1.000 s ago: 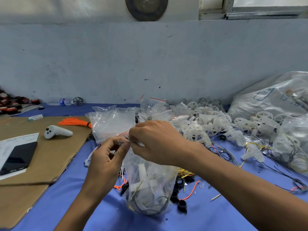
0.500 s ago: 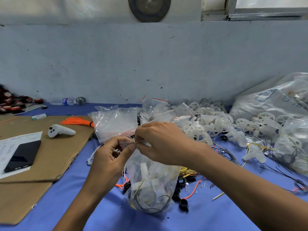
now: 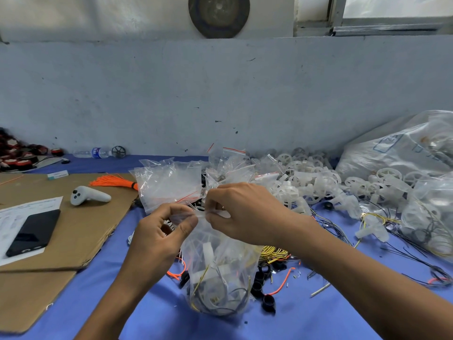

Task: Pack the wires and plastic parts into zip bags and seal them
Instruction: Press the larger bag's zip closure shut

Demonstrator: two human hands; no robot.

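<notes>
Zip bag (image 3: 218, 278): stands upright on the blue surface (image 3: 152, 320), centre of view and nearest the camera, its bottom resting on the cloth. Seen through the clear film: white plastic pieces, black and yellow wires. Its mouth is gathered at the top, between both hands.

Left grip (image 3: 157, 241): closed on the bag's top edge, thumb and forefinger pinching the left end of the mouth. Right grip (image 3: 247, 214): closed on the same edge, fingertips pinching it just right of the left thumb; the two pinches almost touch. Cannot tell whether the zip strip is fully pressed shut, as the fingers cover it.

Just right of the bag's base: loose black plastic rings (image 3: 266, 288) and a short orange wire (image 3: 282, 283). Behind them is a coil of yellow wires (image 3: 273, 253).

Left: cardboard sheet (image 3: 73, 236) lying flat on the surface. It carries a black phone (image 3: 34, 231) on a printed paper (image 3: 24, 209), a white controller (image 3: 89, 195), and a bundle of orange wires (image 3: 112, 180) at its far edge.

Behind the hands: a heap of empty zip bags (image 3: 169, 185) with red strips. Right of these is a pile of white plastic parts (image 3: 306, 185), wheel-shaped pieces among them. Far right: large clear sacks (image 3: 402, 153) holding more parts.

Far edge, against the grey wall (image 3: 220, 99): a water bottle (image 3: 94, 152) lying on its side.
</notes>
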